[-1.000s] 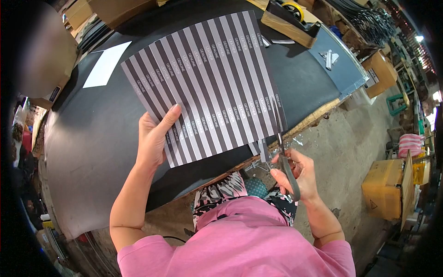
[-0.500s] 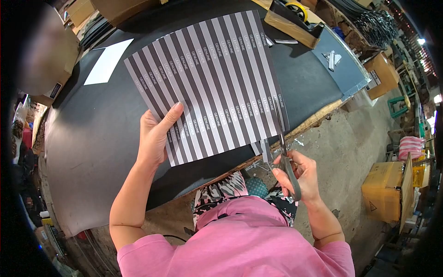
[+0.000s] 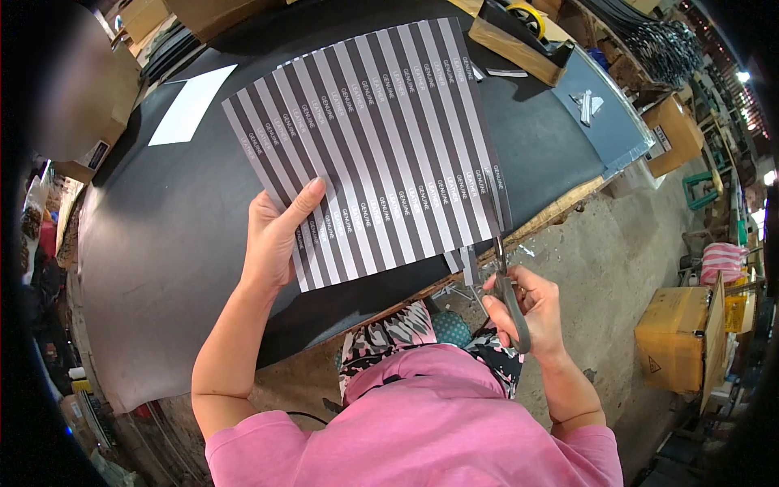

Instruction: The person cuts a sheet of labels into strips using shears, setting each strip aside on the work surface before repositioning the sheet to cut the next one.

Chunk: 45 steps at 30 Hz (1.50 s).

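Observation:
My left hand (image 3: 280,231) grips a striped sheet (image 3: 381,146) by its lower left edge, thumb on top and fingers hidden underneath. Black and grey bands run along the sheet, printed with the words GENUINE LEATHER. In my right hand (image 3: 531,312) is a pair of scissors (image 3: 513,312), fingers in the handles. The blades reach up into the sheet's right side, along the last stripe at its edge. Narrow cut strips (image 3: 466,266) show below the sheet near the table edge.
A dark table (image 3: 162,284) lies beneath. White paper (image 3: 191,105) rests at its left. A tape dispenser (image 3: 519,36) and small scraps (image 3: 586,105) sit at the right. A cardboard box (image 3: 672,337) stands on the floor, with a green stool (image 3: 701,187) farther back.
The right-edge strip has parted further from the sheet at the blades. The sheet and my right hand have shifted very slightly; both hands keep their hold.

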Available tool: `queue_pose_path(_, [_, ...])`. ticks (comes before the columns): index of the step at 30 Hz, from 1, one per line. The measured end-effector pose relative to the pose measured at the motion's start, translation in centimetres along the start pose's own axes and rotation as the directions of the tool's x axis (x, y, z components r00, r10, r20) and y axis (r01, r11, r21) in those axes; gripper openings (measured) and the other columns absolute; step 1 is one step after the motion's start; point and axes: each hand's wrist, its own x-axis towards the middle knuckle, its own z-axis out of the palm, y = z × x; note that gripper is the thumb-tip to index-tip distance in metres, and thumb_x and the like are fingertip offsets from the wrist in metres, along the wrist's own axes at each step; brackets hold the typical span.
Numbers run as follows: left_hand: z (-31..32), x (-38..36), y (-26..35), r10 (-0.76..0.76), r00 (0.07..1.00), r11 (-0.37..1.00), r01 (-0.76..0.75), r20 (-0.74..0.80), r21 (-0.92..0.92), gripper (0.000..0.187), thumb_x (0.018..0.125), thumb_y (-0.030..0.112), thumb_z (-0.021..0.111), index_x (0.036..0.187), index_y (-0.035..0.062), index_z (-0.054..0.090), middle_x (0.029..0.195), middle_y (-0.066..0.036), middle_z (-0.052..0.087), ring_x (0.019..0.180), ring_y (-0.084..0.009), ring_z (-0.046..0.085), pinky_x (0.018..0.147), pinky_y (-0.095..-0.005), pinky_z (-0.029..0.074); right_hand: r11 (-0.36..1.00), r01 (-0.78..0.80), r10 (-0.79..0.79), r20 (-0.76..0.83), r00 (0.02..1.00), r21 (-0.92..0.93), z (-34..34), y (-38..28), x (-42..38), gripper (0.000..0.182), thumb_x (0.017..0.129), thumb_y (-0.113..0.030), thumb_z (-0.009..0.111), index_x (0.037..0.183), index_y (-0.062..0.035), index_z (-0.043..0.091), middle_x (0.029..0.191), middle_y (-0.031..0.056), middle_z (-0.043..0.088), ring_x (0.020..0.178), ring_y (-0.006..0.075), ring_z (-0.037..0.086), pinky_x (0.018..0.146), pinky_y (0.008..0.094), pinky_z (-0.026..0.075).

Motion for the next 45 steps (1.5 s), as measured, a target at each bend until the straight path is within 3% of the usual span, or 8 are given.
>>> queue_pose_path(24, [-0.18, -0.05, 0.10, -0.022, 1.000, 0.999, 0.022, 0.001, 0.040, 0.026, 0.083, 0.016, 0.066, 0.096, -0.0042, 0.057, 0.081, -0.016, 0.065, 0.061, -0.0146, 0.066, 0.053, -0.0238, 0.056, 1.000, 0.019, -0.019, 0.007, 1.000, -0.006, -0.04, 0.25, 0.02, 0.017, 0.077, -0.002, 0.066, 0.090, 0.0037, 0.057, 0.057, 0.0020, 0.057, 0.041, 0.0021, 0.047, 0.036, 0.0176, 0.033])
queue_pose_path(45, [-0.07, -0.03, 0.40, -0.058, 0.998, 0.998, 0.058, 0.003, -0.028, 0.031, 0.083, 0.016, 0.067, 0.102, -0.0058, 0.056, 0.093, -0.014, 0.064, 0.075, -0.0132, 0.064, 0.065, -0.0260, 0.054, 0.999, -0.052, 0.052, 0.029, 0.998, 0.010, -0.06, -0.23, 0.66, 0.018, 0.076, -0.003, 0.068, 0.089, 0.0026, 0.057, 0.056, 0.0016, 0.055, 0.038, 0.0048, 0.046, 0.035, 0.0206, 0.033])
